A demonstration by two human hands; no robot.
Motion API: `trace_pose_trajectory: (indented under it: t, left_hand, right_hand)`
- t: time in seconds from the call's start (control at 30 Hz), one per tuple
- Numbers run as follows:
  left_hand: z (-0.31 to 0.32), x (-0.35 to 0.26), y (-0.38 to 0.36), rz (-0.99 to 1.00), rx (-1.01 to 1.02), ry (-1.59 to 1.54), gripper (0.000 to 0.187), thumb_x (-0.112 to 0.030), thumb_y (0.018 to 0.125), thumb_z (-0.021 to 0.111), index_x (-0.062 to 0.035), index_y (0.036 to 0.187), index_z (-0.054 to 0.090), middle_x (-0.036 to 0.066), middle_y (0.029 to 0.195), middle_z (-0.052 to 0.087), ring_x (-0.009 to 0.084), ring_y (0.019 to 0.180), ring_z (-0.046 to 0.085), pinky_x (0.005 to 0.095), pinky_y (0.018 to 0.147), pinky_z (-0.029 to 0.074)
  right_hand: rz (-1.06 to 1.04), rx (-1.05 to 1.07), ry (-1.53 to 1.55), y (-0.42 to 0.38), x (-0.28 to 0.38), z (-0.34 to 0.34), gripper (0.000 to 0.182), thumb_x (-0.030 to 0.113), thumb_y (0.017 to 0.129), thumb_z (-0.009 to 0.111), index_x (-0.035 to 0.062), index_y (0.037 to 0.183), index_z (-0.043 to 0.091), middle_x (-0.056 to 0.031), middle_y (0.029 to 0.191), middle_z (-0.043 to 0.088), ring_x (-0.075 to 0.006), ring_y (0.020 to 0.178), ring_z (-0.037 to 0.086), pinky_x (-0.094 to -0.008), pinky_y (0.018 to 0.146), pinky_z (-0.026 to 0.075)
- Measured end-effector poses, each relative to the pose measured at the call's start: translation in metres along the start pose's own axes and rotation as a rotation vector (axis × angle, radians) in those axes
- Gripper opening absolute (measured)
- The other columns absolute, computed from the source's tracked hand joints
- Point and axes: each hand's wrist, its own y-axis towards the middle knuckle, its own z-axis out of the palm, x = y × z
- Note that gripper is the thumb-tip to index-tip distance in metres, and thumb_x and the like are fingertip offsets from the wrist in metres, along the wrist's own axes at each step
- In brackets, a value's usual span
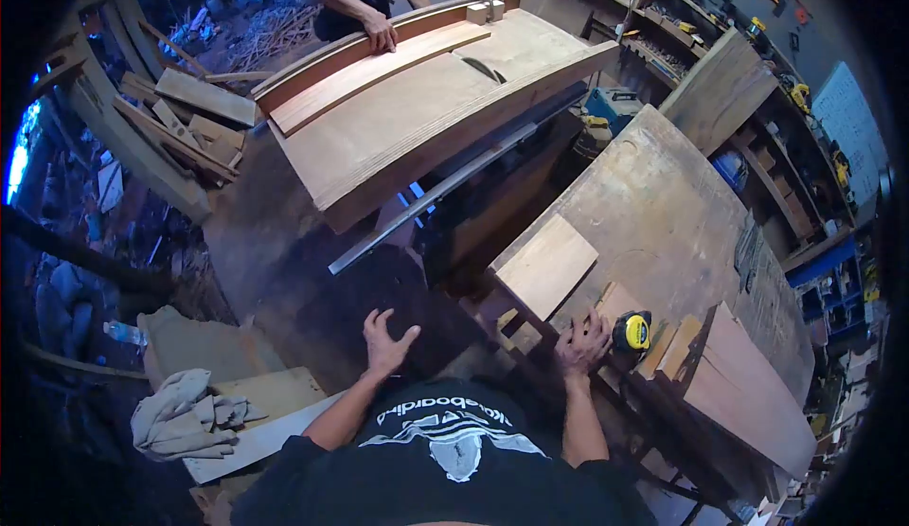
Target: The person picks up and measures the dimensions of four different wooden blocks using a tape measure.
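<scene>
Fingers spread on both sides: the right hand (581, 341) is resting flat on the workbench (663, 213), gripping nothing, while the left hand (386, 340) is hanging open in the air over the dark floor.

From the head camera, the right hand's fingertips are pressing down on a small wood offcut (614, 299) at the bench's near edge, and a yellow tape measure (632, 330) is sitting just beside that hand, touching or nearly touching it. A square board (546, 266) is lying on the bench just above the hand, overhanging the edge. Further off, a co-worker's hand (382, 34) is pressing on a long plank (379, 71) lying across the table saw (492, 71). A crumpled rag (185, 417) is lying on a board down at the left.
</scene>
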Motion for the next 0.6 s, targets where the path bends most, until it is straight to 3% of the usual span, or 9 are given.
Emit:
trace_pose_trajectory:
  t: [0.07,0.2,0.43,0.5,0.6]
  left_hand:
    - [-0.02,0.047,-0.014,-0.087,0.016,0.05,0.078,-0.048,0.075,0.083,-0.0027,0.132,0.055,0.027,0.144,0.038,0.044,0.135,0.037,0.0504,0.114,0.032]
    - [-0.051,0.103,-0.026,-0.294,-0.014,0.088,0.074,-0.049,0.075,0.082,-0.0028,0.129,0.059,0.027,0.143,0.04,0.0442,0.135,0.037,0.051,0.114,0.032]
    - [-0.066,0.165,-0.031,-0.28,-0.019,0.133,0.072,-0.049,0.076,0.082,-0.003,0.127,0.06,0.028,0.143,0.04,0.0427,0.137,0.037,0.0503,0.114,0.033]
    - [-0.072,0.165,-0.03,-0.373,-0.021,0.083,0.071,-0.048,0.076,0.082,-0.0019,0.125,0.061,0.027,0.141,0.043,0.0414,0.136,0.038,0.0489,0.114,0.033]
    - [-0.069,0.188,-0.03,-0.334,-0.024,0.105,0.071,-0.05,0.075,0.082,-0.001,0.122,0.063,0.026,0.136,0.049,0.0404,0.134,0.04,0.0485,0.112,0.034]
  right_hand:
    - [-0.013,-0.035,-0.003,-0.004,-0.004,0.01,0.031,0.018,0.078,0.062,0.0164,0.108,0.069,-0.0089,0.137,0.055,-0.0376,0.13,0.045,-0.0557,0.106,0.036]
    - [0.041,0.09,-0.048,-0.002,0.0,0.008,0.035,0.016,0.075,0.061,0.0183,0.11,0.067,-0.0078,0.138,0.052,-0.0358,0.132,0.042,-0.0559,0.108,0.034]
    - [-0.001,0.027,-0.135,-0.003,0.002,0.012,0.039,0.015,0.072,0.062,0.0199,0.11,0.065,-0.007,0.135,0.051,-0.0347,0.131,0.043,-0.0552,0.109,0.033]
    - [-0.003,-0.011,-0.122,-0.003,0.005,0.01,0.034,0.014,0.07,0.063,0.0188,0.104,0.068,-0.0067,0.131,0.053,-0.0339,0.128,0.044,-0.0523,0.107,0.035]
    - [0.029,0.03,-0.124,0.0,0.01,0.003,0.033,0.015,0.071,0.063,0.0182,0.104,0.068,-0.0068,0.131,0.053,-0.0338,0.129,0.044,-0.0523,0.108,0.034]
